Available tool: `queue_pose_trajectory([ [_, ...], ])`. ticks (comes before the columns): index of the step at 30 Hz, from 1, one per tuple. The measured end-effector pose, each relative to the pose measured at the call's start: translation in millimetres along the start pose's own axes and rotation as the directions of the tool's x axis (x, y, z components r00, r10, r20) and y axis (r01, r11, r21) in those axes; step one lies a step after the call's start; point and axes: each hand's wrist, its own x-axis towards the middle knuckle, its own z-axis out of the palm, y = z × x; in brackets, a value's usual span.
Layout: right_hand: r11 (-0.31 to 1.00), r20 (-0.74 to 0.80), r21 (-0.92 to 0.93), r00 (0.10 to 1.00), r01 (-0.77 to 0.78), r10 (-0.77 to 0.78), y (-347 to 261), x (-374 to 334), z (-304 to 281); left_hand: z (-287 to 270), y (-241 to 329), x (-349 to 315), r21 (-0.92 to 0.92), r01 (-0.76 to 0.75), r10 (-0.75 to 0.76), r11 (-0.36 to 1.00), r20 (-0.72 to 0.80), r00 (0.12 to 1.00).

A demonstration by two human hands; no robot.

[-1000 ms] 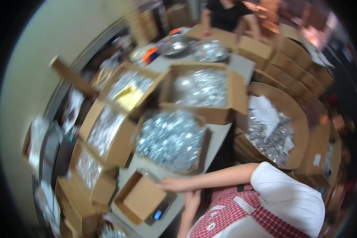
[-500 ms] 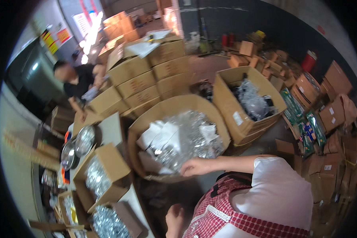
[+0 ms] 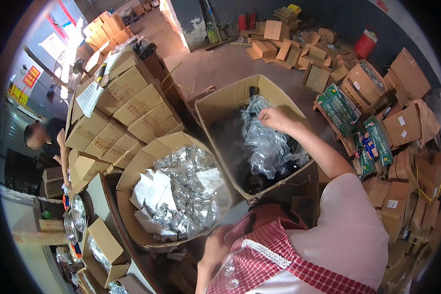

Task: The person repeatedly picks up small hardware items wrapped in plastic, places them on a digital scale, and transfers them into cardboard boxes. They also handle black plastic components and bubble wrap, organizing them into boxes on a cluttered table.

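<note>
My right hand (image 3: pixel 275 119) reaches into the tall cardboard box (image 3: pixel 215 108) at the right. Its fingers are pinched together at the top of a crumpled clear plastic bag (image 3: pixel 262 142), which lies over dark items in the box. Close to the front of my red checked apron is my left hand (image 3: pixel 217 243), beside the near rim of the round-sided carton; its fingers are blurred and partly hidden. That round-sided carton (image 3: pixel 127 183) holds many clear-bagged shiny pieces (image 3: pixel 188 196) and several white paper sheets (image 3: pixel 153 193).
Stacked closed cartons (image 3: pixel 132 105) stand at the far left, with another person (image 3: pixel 54 137) beside them. Open boxes and round shiny metal parts (image 3: pixel 78 211) line the table at left. Flattened cardboard (image 3: pixel 316 76), green packages (image 3: pixel 337 110) and a red container (image 3: pixel 366 44) lie along the right.
My right hand has moved from the round-sided carton to the plastic in the tall box. My left hand has come up nearer the apron, and the view has turned right.
</note>
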Motion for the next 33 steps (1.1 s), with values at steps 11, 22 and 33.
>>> queue_pose_trajectory([
  [11, 0.863, 0.681, -0.155, 0.685, 0.481, -0.259, -53, -5, 102, 4, 29, 41, -0.131, 0.172, -0.185, 0.976, -0.094, 0.978],
  [22, 0.441, 0.539, -0.626, 0.766, 0.642, -0.350, 35, 1, 207, 33, -13, 30, -0.412, 0.285, -0.439, 0.866, -0.348, 0.828],
  [33, 0.673, 0.389, -0.375, 0.767, 0.638, -0.510, 27, 21, 177, 36, -8, 50, -0.610, 0.139, -0.479, 0.780, -0.439, 0.760],
])
